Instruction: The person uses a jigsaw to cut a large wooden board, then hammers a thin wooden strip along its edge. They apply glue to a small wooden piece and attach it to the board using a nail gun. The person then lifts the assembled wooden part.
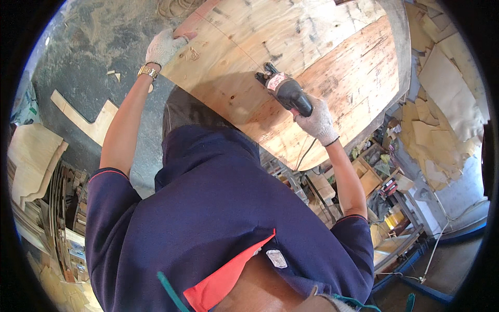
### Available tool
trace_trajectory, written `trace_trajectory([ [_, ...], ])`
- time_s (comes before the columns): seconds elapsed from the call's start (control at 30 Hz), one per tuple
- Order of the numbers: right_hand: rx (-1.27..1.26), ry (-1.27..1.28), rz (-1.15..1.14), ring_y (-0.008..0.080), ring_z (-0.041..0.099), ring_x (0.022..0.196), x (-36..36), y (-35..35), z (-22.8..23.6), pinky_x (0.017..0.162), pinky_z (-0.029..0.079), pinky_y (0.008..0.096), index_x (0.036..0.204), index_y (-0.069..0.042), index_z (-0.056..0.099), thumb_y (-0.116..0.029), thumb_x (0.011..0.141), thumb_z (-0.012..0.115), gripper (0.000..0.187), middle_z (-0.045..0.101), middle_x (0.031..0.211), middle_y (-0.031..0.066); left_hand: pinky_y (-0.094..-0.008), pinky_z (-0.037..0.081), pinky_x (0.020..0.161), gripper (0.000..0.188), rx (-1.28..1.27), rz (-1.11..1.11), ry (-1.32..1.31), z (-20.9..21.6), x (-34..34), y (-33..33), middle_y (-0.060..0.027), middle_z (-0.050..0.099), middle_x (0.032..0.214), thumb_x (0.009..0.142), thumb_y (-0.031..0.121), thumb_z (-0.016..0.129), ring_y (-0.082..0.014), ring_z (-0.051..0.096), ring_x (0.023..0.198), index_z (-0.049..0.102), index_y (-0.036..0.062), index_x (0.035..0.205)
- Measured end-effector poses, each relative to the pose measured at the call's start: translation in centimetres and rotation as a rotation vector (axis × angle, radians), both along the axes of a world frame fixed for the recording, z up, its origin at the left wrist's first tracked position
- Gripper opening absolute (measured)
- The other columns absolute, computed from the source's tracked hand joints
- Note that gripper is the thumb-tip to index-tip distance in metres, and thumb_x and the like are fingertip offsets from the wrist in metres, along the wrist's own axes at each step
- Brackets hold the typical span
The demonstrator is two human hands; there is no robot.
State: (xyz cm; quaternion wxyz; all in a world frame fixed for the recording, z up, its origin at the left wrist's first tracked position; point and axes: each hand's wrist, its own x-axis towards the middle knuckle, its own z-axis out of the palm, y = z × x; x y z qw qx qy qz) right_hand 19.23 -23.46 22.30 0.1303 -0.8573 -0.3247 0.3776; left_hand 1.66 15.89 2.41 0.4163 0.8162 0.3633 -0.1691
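A large plywood sheet (332, 62) lies in front of me, with a thin straight line running across its surface. My right hand (318, 122), in a whitish knit glove, is closed around the rear of a black, jigsaw-like power tool (292, 96). The tool's front rests on the sheet near the end of the line; its blade, if any, is hidden. At the sheet's left edge is my gloved left hand (165, 48), gripping the edge, with its thumb and fingers only partly distinct. Some wood shavings (194, 53) lie beside it.
An L-shaped wood offcut (83, 117) lies on the dark surface at left. Stacked boards (34, 156) stand at lower left. Scrap veneer sheets (434, 125) are piled at right. A cluttered shelf (368, 174) sits below the plywood, and the tool's cord (304, 152) hangs past its near edge.
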Motion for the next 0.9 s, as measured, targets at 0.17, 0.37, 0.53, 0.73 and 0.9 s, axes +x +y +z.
trace_trajectory([
  [0.17, 0.001, -0.021, 0.035, 0.0435, 0.069, 0.079, 0.0, 0.1, 0.0, 0.068, 0.054, 0.0466, 0.096, -0.001, 0.067, -0.016, 0.074, 0.074, 0.027, 0.068, 0.080, 0.0245, -0.0480, 0.055, 0.080, 0.056, 0.080, 0.006, -0.050, 0.3, 0.0, -0.3, -0.0216, 0.074, 0.094, 0.083, 0.054, 0.067, -0.0385, 0.072, 0.091, 0.076, 0.0027, 0.103],
  [0.37, 0.001, 0.024, 0.019, 0.0430, 0.070, 0.078, 0.3, 0.5, 0.1, 0.067, 0.055, 0.0454, 0.099, -0.001, 0.068, -0.015, 0.075, 0.075, 0.028, 0.069, 0.080, 0.0233, -0.0463, 0.054, 0.079, 0.055, 0.100, 0.004, -0.074, 0.7, 0.0, -0.7, -0.0206, 0.074, 0.091, 0.084, 0.054, 0.067, -0.0375, 0.072, 0.091, 0.076, 0.0027, 0.100],
  [0.53, 0.032, 0.003, 0.010, 0.0430, 0.070, 0.075, 0.1, 0.7, 0.0, 0.066, 0.055, 0.0430, 0.100, -0.001, 0.069, -0.013, 0.075, 0.075, 0.029, 0.068, 0.077, 0.0229, -0.0464, 0.054, 0.077, 0.060, 0.070, 0.012, -0.081, 0.6, 0.2, -0.5, -0.0210, 0.073, 0.089, 0.083, 0.059, 0.068, -0.0380, 0.072, 0.089, 0.075, 0.0011, 0.099],
  [0.73, 0.000, -0.008, 0.058, 0.0436, 0.069, 0.075, 0.3, 0.9, -0.1, 0.066, 0.054, 0.0439, 0.097, 0.000, 0.068, -0.014, 0.076, 0.075, 0.026, 0.067, 0.075, 0.0236, -0.0474, 0.054, 0.076, 0.063, 0.128, 0.013, -0.052, 0.1, 0.0, -0.4, -0.0228, 0.072, 0.087, 0.083, 0.061, 0.068, -0.0389, 0.071, 0.086, 0.074, -0.0012, 0.094],
  [0.9, 0.044, 0.011, 0.029, 0.0438, 0.068, 0.073, 0.3, 1.3, 0.0, 0.065, 0.054, 0.0444, 0.096, 0.000, 0.068, -0.015, 0.076, 0.074, 0.026, 0.066, 0.075, 0.0237, -0.0474, 0.054, 0.076, 0.062, 0.109, 0.009, -0.093, -0.8, -0.3, -0.1, -0.0234, 0.072, 0.086, 0.083, 0.059, 0.068, -0.0391, 0.071, 0.086, 0.074, -0.0014, 0.095],
])
